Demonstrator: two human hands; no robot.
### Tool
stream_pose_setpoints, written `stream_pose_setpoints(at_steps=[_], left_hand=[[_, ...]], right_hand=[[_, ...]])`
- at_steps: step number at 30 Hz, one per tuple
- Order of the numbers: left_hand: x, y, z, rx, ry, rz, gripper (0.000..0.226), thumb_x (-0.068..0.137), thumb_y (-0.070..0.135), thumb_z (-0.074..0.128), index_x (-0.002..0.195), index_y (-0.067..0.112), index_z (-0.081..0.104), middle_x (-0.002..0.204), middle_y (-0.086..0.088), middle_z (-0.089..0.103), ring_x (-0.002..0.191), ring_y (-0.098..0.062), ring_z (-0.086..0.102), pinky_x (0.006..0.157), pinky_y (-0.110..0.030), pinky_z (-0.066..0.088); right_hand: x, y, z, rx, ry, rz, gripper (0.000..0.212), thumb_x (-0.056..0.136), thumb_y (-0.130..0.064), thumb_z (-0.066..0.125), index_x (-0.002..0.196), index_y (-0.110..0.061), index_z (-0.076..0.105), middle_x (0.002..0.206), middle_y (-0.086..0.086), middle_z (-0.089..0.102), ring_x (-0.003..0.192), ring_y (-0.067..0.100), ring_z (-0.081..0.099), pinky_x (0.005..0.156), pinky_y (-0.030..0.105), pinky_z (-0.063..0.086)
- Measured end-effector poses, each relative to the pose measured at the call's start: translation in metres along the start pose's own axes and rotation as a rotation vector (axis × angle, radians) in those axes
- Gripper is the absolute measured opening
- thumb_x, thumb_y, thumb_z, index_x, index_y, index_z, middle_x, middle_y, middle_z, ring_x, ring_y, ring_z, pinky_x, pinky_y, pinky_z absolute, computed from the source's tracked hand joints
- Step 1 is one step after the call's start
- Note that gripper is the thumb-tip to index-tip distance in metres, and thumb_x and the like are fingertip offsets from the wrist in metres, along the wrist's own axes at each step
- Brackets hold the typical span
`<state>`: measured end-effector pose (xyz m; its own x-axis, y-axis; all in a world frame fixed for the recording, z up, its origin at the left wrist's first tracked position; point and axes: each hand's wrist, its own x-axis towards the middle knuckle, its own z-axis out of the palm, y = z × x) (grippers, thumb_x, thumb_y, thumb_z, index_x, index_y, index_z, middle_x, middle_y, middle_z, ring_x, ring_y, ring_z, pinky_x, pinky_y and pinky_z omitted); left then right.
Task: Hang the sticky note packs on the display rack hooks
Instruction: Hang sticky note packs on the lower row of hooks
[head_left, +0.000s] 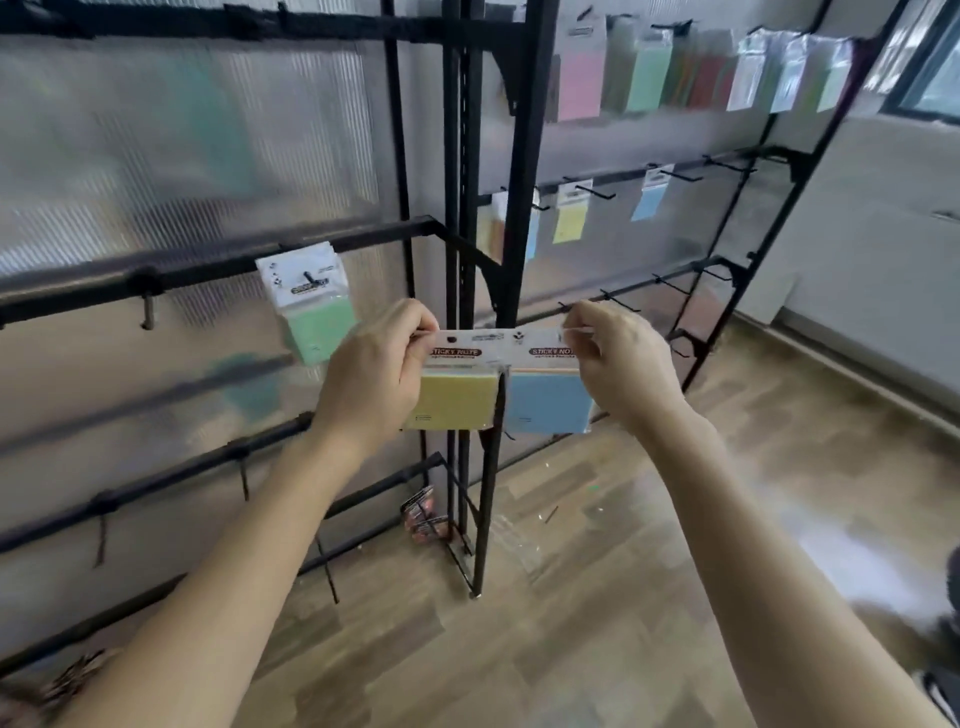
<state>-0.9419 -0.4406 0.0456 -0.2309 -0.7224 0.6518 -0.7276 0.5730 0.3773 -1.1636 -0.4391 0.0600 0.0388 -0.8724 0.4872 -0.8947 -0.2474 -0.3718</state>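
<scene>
Two sticky note packs held up before the display rack (467, 208)
The left hand (376, 382) has its grip pinched on the yellow pack (457, 402) at the header. The right hand (618, 358) pinches the blue pack (550, 405) at its 3 o'clock, the packs' edges touching. A green pack (319, 317) hangs on a hook (310, 280) at 10 o'clock.

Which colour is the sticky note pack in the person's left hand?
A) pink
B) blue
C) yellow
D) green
C: the left hand pinches the top card of the yellow pack, while the right hand holds the blue pack.
</scene>
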Motion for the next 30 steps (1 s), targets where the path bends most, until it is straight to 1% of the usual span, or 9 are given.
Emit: stream_pose_setpoints(at_steps=[2,6,9,13,16,19,25,28,30], left_hand=[[0.006,0.012,0.024,-0.003,-0.002,-0.024,0.011,0.091,0.017,0.046,0.083,0.011,0.05,0.08,0.004,0.053,0.072,-0.015,0.05,0.059,-0.026,0.036],[0.023,0.033,0.064,-0.013,-0.02,-0.059,0.012,0.09,0.019,0.044,0.084,0.011,0.051,0.079,0.004,0.053,0.07,-0.016,0.051,0.057,-0.03,0.038],[0.04,0.042,0.089,-0.007,-0.026,-0.084,0.01,0.092,0.015,0.048,0.084,0.01,0.052,0.08,0.004,0.054,0.071,-0.016,0.051,0.058,-0.029,0.036],[0.07,0.047,0.123,-0.015,-0.045,-0.109,0.008,0.093,0.01,0.051,0.085,0.01,0.052,0.081,0.004,0.053,0.072,-0.013,0.05,0.057,-0.018,0.032],[0.097,0.05,0.152,-0.057,-0.03,-0.104,0.008,0.092,0.009,0.051,0.085,0.01,0.052,0.08,0.006,0.05,0.074,-0.01,0.046,0.061,-0.014,0.032],[0.127,0.049,0.181,-0.091,-0.014,-0.106,0.008,0.092,0.009,0.051,0.084,0.01,0.053,0.079,0.007,0.049,0.074,-0.008,0.044,0.063,-0.009,0.034],[0.185,0.036,0.237,-0.105,-0.009,-0.115,0.01,0.091,0.007,0.052,0.083,0.012,0.051,0.08,0.005,0.05,0.076,-0.011,0.047,0.063,-0.012,0.034],[0.212,0.031,0.257,-0.091,-0.019,-0.119,0.008,0.091,0.007,0.053,0.084,0.009,0.052,0.08,0.004,0.051,0.075,-0.012,0.047,0.063,-0.012,0.033],[0.227,0.029,0.27,-0.092,-0.009,-0.13,0.008,0.091,0.007,0.053,0.084,0.008,0.053,0.078,0.002,0.052,0.074,-0.014,0.047,0.061,-0.016,0.033]], right_hand=[[0.002,0.028,-0.003,0.01,0.008,-0.007,0.009,0.086,-0.005,0.051,0.088,-0.008,0.059,0.091,0.005,0.063,0.088,0.029,0.054,0.065,0.032,0.037],[0.011,0.078,-0.007,0.001,0.022,-0.001,0.007,0.084,-0.003,0.051,0.083,-0.007,0.058,0.087,0.007,0.062,0.087,0.03,0.052,0.064,0.031,0.028],[0.021,0.11,-0.007,0.003,0.024,0.009,0.007,0.084,-0.003,0.051,0.081,-0.007,0.056,0.086,0.008,0.061,0.084,0.03,0.05,0.064,0.03,0.024],[0.044,0.148,-0.003,-0.012,0.019,0.027,0.006,0.087,-0.006,0.051,0.083,-0.007,0.056,0.087,0.006,0.061,0.085,0.028,0.049,0.065,0.03,0.025],[0.068,0.179,0.002,-0.026,0.036,0.045,0.005,0.086,-0.005,0.052,0.083,-0.006,0.057,0.086,0.006,0.061,0.085,0.029,0.05,0.064,0.031,0.026],[0.096,0.208,0.007,-0.039,0.051,0.075,0.006,0.085,-0.005,0.053,0.082,-0.007,0.057,0.086,0.006,0.062,0.085,0.03,0.051,0.066,0.034,0.032],[0.154,0.253,0.021,-0.097,0.091,0.045,0.007,0.082,-0.003,0.054,0.077,-0.008,0.055,0.078,0.007,0.059,0.079,0.032,0.051,0.065,0.037,0.036],[0.178,0.27,0.027,-0.089,0.117,0.118,0.008,0.082,-0.003,0.052,0.078,-0.009,0.056,0.081,0.007,0.06,0.081,0.031,0.051,0.068,0.037,0.034],[0.192,0.282,0.032,-0.076,0.121,0.16,0.009,0.083,-0.005,0.05,0.079,-0.01,0.057,0.084,0.007,0.062,0.084,0.03,0.05,0.07,0.037,0.034]])
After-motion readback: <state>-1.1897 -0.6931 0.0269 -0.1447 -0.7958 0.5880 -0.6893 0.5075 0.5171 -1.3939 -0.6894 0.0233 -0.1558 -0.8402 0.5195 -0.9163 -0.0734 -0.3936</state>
